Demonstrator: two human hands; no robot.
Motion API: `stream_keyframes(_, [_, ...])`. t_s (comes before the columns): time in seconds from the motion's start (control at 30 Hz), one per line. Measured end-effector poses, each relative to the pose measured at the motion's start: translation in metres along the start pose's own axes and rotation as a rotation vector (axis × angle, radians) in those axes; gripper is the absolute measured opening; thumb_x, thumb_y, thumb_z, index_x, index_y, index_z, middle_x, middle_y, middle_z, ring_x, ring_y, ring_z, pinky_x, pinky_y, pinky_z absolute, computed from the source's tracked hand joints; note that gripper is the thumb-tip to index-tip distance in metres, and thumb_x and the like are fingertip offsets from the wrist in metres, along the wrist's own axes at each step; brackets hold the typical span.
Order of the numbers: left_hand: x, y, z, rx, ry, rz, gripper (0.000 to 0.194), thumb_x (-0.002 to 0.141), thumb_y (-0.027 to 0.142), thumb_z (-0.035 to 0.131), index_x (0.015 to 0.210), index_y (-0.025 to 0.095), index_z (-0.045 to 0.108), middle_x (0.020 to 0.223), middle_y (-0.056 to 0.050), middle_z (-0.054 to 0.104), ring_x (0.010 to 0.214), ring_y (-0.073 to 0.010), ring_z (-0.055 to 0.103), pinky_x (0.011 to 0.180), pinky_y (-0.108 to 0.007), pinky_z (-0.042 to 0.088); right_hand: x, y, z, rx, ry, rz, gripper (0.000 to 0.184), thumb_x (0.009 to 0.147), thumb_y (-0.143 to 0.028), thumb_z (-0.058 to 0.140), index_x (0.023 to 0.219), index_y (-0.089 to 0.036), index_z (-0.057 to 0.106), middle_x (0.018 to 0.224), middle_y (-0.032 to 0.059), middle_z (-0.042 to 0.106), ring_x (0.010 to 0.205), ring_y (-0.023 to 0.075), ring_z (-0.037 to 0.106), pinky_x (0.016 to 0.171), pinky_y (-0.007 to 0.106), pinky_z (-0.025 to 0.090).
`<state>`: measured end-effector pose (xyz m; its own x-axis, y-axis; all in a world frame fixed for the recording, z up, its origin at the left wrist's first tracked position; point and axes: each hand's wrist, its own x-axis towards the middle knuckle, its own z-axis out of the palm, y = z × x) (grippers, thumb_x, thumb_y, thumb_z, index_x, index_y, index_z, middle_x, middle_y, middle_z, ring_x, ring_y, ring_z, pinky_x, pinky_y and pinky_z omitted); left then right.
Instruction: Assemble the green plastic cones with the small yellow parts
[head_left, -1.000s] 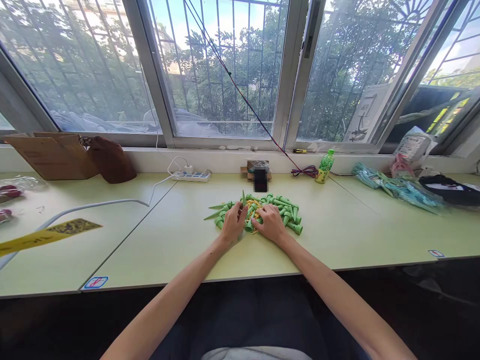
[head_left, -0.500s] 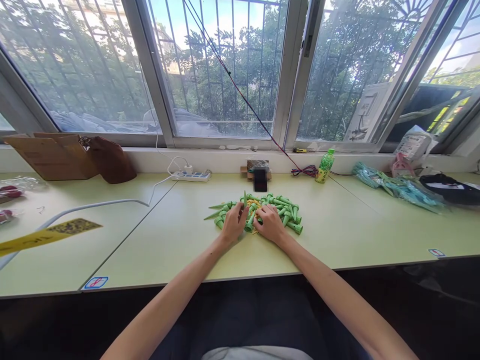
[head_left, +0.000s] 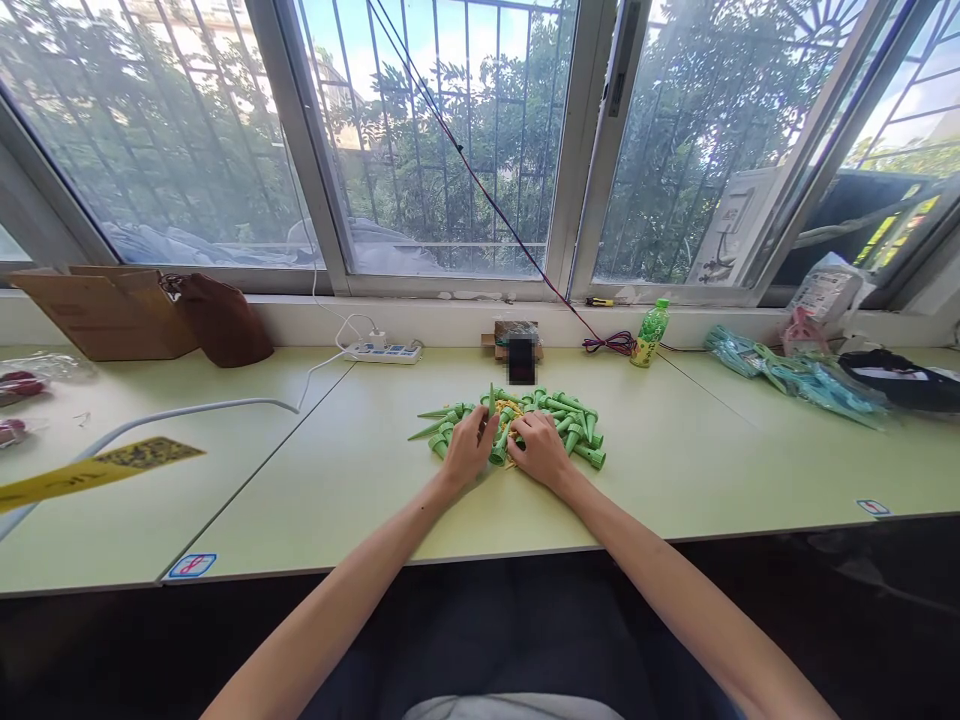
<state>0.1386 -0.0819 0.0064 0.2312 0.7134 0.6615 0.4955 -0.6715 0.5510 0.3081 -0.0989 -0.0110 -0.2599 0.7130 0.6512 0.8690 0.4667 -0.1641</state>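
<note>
My left hand [head_left: 468, 450] is closed round a green plastic plant-watering spike [head_left: 492, 399], whose pointed tip sticks up past the fingers. Just to the right, my right hand [head_left: 540, 448] rests with curled fingers at the middle of the pile; its fingertips and anything in them are hidden. Several more green spikes [head_left: 591, 455] lie heaped on both sides of the hands, points in many directions. Small yellow pieces [head_left: 512, 409] are scattered among them. One spike [head_left: 499, 451] lies between my hands with its wide end towards me.
Behind the pile, a dark, blurred-out object [head_left: 522, 359] stands against a small box. A power strip [head_left: 382, 352], a green drink bottle [head_left: 650, 333] and coiled wire [head_left: 609, 343] line the back of the table [head_left: 315, 500]. Plastic bags [head_left: 806, 375] lie right; a cardboard box [head_left: 101, 315] stands left.
</note>
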Motion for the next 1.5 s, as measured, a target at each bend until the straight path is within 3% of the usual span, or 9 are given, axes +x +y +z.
stream_keyframes(0.5, [0.0, 0.004, 0.001, -0.068, 0.008, -0.028, 0.024, 0.096, 0.038, 0.05, 0.08, 0.02, 0.049, 0.062, 0.003, 0.053, 0.053, -0.0114, 0.045, 0.057, -0.025, 0.035, 0.001, -0.002, 0.001, -0.052, 0.063, -0.042, 0.021, 0.099, -0.02, 0.048, 0.084, -0.019, 0.063, 0.087, 0.008, 0.064, 0.09, 0.0244, 0.055, 0.082, 0.037, 0.039])
stream_keyframes(0.6, [0.0, 0.007, 0.0, -0.237, -0.001, -0.12, 0.025, 0.092, 0.042, 0.057, 0.082, 0.02, 0.051, 0.059, 0.005, 0.049, 0.051, -0.0105, 0.046, 0.054, -0.024, 0.035, 0.001, -0.001, 0.002, -0.02, 0.142, -0.053, 0.021, 0.101, -0.021, 0.046, 0.086, -0.019, 0.061, 0.087, 0.008, 0.064, 0.088, 0.0241, 0.055, 0.081, 0.037, 0.04])
stream_keyframes(0.77, [0.004, 0.01, 0.0, -0.735, -0.089, -0.378, 0.039, 0.082, 0.055, 0.068, 0.085, 0.019, 0.051, 0.06, 0.005, 0.05, 0.046, -0.009, 0.048, 0.044, -0.022, 0.036, 0.0, -0.001, -0.001, 0.158, 0.313, -0.052, 0.018, 0.103, -0.023, 0.042, 0.095, -0.018, 0.057, 0.086, 0.0078, 0.065, 0.083, 0.0224, 0.057, 0.08, 0.036, 0.043])
stream_keyframes(0.97, [0.009, 0.009, -0.003, -1.051, -0.159, -0.525, 0.046, 0.072, 0.053, 0.08, 0.083, 0.015, 0.057, 0.074, 0.002, 0.058, 0.055, -0.0089, 0.056, 0.05, -0.023, 0.045, -0.001, -0.004, -0.003, 0.334, 0.368, -0.063, 0.014, 0.103, -0.023, 0.042, 0.1, -0.02, 0.055, 0.087, 0.0068, 0.062, 0.081, 0.0204, 0.058, 0.075, 0.033, 0.047])
stream_keyframes(1.13, [0.008, 0.008, 0.0, -1.067, -0.253, -0.561, 0.047, 0.071, 0.053, 0.08, 0.085, 0.014, 0.06, 0.071, 0.002, 0.058, 0.055, -0.0086, 0.056, 0.053, -0.023, 0.048, -0.001, -0.003, -0.002, 0.395, 0.396, -0.053, 0.014, 0.103, -0.022, 0.041, 0.103, -0.021, 0.055, 0.09, 0.007, 0.063, 0.082, 0.0197, 0.06, 0.076, 0.033, 0.049])
stream_keyframes(1.5, [0.008, 0.009, -0.001, -1.077, -0.259, -0.588, 0.047, 0.07, 0.053, 0.081, 0.085, 0.014, 0.06, 0.073, 0.002, 0.059, 0.052, -0.0076, 0.055, 0.047, -0.021, 0.042, -0.001, -0.001, 0.0, 0.451, 0.414, -0.037, 0.015, 0.103, -0.021, 0.041, 0.106, -0.022, 0.055, 0.091, 0.0057, 0.065, 0.082, 0.0188, 0.065, 0.076, 0.032, 0.052])
